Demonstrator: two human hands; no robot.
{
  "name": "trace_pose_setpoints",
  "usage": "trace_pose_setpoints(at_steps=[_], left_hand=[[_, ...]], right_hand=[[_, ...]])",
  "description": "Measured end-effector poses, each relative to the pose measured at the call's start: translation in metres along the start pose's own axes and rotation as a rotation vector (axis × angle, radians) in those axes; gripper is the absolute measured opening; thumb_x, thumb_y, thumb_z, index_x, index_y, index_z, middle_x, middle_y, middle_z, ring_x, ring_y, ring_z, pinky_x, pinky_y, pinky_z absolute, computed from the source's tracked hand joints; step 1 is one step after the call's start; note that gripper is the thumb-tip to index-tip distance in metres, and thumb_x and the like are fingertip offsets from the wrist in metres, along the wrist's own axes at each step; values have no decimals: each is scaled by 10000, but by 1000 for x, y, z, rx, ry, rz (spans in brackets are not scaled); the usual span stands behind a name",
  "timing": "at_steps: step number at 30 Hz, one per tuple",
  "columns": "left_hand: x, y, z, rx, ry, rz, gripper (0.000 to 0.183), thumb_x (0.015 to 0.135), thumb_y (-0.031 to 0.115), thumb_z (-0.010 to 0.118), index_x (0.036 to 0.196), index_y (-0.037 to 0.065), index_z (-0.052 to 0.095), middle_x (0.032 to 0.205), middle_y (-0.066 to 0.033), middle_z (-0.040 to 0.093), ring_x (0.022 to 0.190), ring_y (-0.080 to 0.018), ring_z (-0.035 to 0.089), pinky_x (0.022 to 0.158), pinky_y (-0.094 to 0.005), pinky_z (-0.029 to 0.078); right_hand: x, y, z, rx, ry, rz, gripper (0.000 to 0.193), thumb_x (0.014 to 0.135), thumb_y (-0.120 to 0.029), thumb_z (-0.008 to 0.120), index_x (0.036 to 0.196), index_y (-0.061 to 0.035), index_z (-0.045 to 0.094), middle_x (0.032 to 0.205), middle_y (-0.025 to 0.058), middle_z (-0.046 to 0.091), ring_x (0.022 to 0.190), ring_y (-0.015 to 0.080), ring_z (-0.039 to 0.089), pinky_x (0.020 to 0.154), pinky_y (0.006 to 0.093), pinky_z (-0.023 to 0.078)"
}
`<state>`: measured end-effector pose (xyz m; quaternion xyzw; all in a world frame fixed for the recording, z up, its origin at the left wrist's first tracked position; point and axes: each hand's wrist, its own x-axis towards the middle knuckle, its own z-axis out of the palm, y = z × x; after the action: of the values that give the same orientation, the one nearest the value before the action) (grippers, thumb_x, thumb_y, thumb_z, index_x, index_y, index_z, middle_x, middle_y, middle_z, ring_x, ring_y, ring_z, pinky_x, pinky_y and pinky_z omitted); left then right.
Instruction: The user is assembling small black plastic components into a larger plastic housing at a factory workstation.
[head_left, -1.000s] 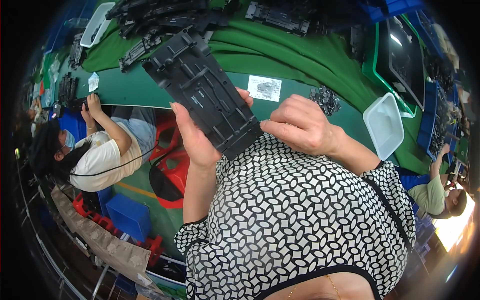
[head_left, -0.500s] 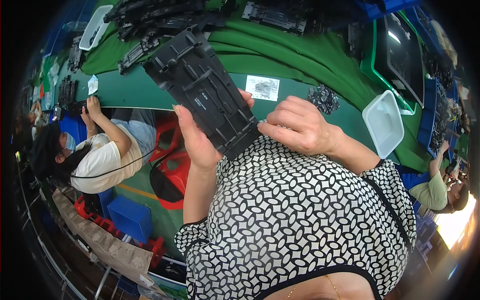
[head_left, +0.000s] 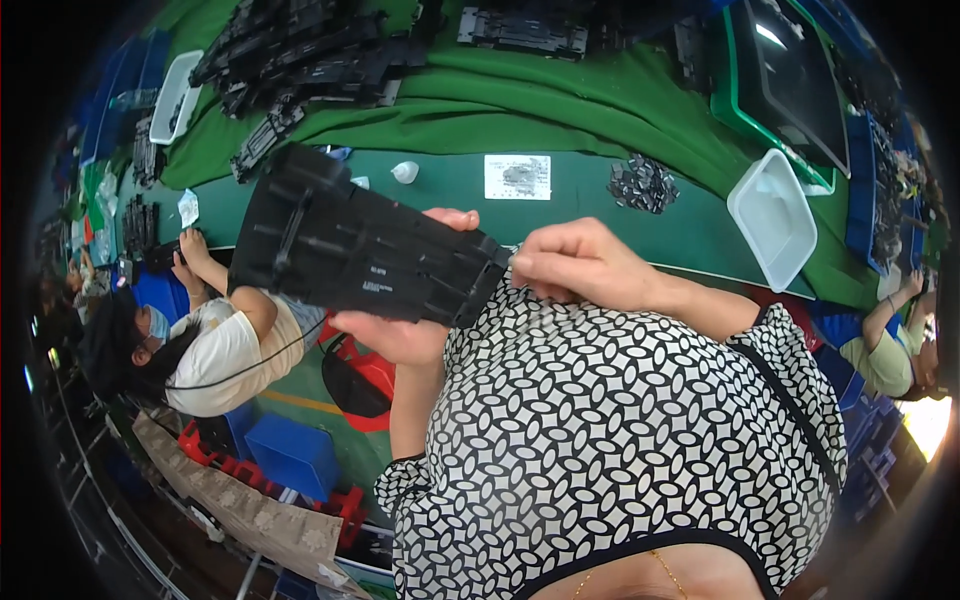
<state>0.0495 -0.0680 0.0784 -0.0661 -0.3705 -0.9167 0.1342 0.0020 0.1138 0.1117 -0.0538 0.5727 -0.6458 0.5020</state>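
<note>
A long black moulded plastic panel (head_left: 365,245) with ribs lies across my left hand (head_left: 400,338), tilted, its wide end to the left. The thumb is at the near edge and fingertips show past the far edge. My right hand (head_left: 580,262) is closed in a pinch at the panel's narrow right end. Whatever sits between its fingertips is too small to make out. Beyond, on the green table (head_left: 440,215), a heap of small black pieces (head_left: 643,185) lies right of a printed white sheet (head_left: 517,178).
A white tray (head_left: 772,215) stands at the right, by a green-rimmed black bin (head_left: 790,90). Black plastic parts (head_left: 300,55) are piled on green cloth (head_left: 470,110) at the back. At left, a masked co-worker (head_left: 230,350) sits near a blue box (head_left: 292,452). Another person (head_left: 885,345) is at far right.
The panel has turned anticlockwise, its wide end swinging left and down, with my left hand turning under it. My right hand stays at its narrow end. A small white object behind the panel has come into view.
</note>
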Motion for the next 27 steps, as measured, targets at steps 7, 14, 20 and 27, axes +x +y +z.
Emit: trace_pose_setpoints(at_steps=[7, 14, 20, 27], left_hand=[[-5, -3, 5, 170, -67, 62, 1058, 707, 846, 164, 1260, -37, 349, 1063, -275, 552, 993, -364, 540, 919, -511, 416], [-7, -8, 10, 149, -80, 94, 1057, 711, 847, 148, 1255, -33, 364, 1046, -257, 552, 978, -358, 541, 907, -562, 412], [-6, -10, 14, 171, -41, 52, 1087, 679, 873, 159, 1147, -73, 418, 1005, -240, 568, 951, -345, 552, 899, -550, 418], [-8, -13, 17, 121, 11, 49, 1022, 741, 822, 121, 1265, -15, 384, 1043, -237, 561, 970, -351, 541, 901, -559, 404]], right_hand=[[2, 0, 4, -26, 8, 1, 304, 918, -243, 512, 778, 1, 627, 628, -14, 538, 546, 37, 450, 504, 191, 374], [0, 1, 3, -8, 27, -5, 305, 898, -239, 513, 761, 12, 620, 624, 1, 539, 562, 56, 463, 522, 208, 395], [-1, 6, 0, -3, 25, -36, 307, 897, -237, 511, 754, 13, 617, 614, 8, 549, 560, 63, 476, 526, 216, 402], [-3, 9, -1, 53, 1, -54, 282, 908, -246, 526, 794, -10, 632, 634, -8, 559, 568, 49, 484, 517, 190, 394]])
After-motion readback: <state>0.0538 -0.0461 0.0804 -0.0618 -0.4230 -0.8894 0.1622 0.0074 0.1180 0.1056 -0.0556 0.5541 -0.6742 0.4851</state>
